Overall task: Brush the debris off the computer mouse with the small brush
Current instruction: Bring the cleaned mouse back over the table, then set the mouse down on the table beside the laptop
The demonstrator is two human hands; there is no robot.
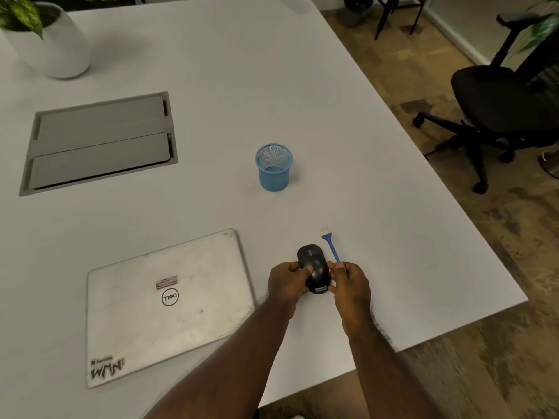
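The black computer mouse [313, 269] is near the table's front edge, its back end toward me. My left hand [287, 282] grips its left side, thumb on top. The small brush [330, 244] has a blue handle and pale bristles and points away from me, just right of the mouse. Its handle end disappears between the thumb and forefinger of my right hand [351, 285], which is closed on it. A lower finger of that hand touches the mouse's rear right corner. The bristles are clear of the mouse. I can make out no debris on the mouse.
A closed silver laptop [166, 303] lies left of my hands. A blue mesh cup [273, 167] stands behind the mouse. A grey cable hatch [99, 143] and a white plant pot [51, 46] are at the far left. The white table [393, 222] ends close on the right, where a black office chair [499, 101] stands.
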